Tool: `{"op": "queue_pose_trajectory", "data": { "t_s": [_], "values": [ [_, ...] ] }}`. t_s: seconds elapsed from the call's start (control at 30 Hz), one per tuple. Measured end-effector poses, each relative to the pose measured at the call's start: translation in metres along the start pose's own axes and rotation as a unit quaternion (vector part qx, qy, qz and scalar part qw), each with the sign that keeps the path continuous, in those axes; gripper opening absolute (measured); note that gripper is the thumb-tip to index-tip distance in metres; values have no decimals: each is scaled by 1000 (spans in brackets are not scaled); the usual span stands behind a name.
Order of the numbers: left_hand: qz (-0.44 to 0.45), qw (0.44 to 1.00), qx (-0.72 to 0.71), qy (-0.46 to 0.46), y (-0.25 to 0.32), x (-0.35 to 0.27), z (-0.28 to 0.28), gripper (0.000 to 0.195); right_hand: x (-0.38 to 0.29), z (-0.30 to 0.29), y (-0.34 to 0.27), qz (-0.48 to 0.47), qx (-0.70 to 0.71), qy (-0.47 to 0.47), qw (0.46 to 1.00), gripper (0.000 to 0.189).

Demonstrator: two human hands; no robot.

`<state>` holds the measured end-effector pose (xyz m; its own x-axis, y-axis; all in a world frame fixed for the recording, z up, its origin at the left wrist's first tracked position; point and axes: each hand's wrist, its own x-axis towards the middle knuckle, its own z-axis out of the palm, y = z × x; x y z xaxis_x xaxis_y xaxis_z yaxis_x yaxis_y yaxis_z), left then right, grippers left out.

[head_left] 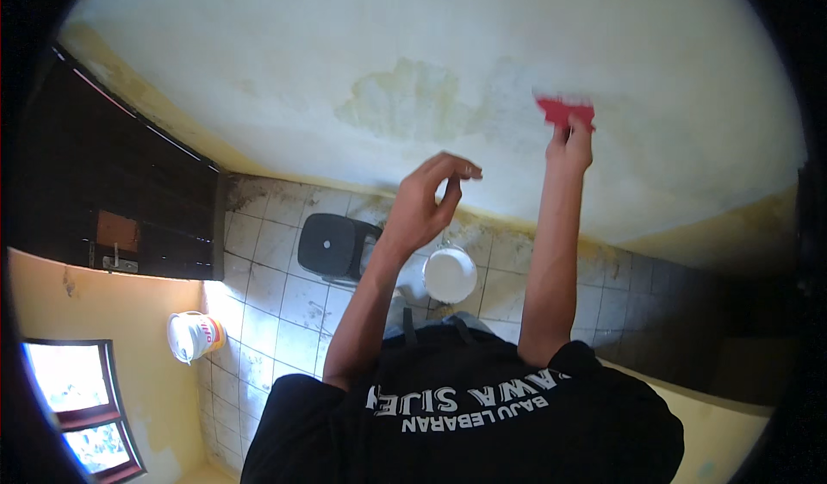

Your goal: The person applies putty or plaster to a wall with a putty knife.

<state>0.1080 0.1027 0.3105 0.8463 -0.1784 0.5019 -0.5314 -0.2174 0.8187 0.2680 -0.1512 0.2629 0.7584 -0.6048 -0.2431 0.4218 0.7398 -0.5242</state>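
My right hand (pixel 572 145) grips a red scraper (pixel 566 112), its wide edge against or just at the pale painted wall (pixel 271 83); the edge is blurred. To its left, my left hand (pixel 434 193) is raised in front of the wall with fingers curled and a gap between thumb and fingers, holding nothing. A yellowish, uneven patch (pixel 413 100) marks the wall above my left hand. Below the hands, a round white bucket (pixel 450 275) with white contents stands on the floor near the wall's foot.
A black plastic stool (pixel 329 245) stands on the tiled floor (pixel 300 300) left of the bucket. Farther left are a white paint pail (pixel 196 337) bearing writing, a dark door (pixel 155 180) with a latch, and a window (pixel 68 377). Dirt lies along the wall's foot.
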Motion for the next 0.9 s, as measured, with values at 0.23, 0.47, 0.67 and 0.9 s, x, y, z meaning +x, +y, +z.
{"op": "queue_pose_trajectory", "data": {
  "t_s": [0.23, 0.47, 0.67, 0.9],
  "values": [
    [-74, 996, 56, -14, -16, -53, 2, 24, -38, -56, 29, -176, -246, -49, 952, 20],
    [-162, 984, 42, -58, -47, -68, -19, 26, -65, -18, 57, -336, -383, -167, 844, 33],
    [-125, 985, 9, -118, -56, -26, -26, 27, -57, -13, 92, -460, -460, -145, 746, 48],
    [-110, 982, -34, -147, -92, -9, -59, 28, -60, 9, 196, -443, -530, -149, 708, 62]
  ]
}}
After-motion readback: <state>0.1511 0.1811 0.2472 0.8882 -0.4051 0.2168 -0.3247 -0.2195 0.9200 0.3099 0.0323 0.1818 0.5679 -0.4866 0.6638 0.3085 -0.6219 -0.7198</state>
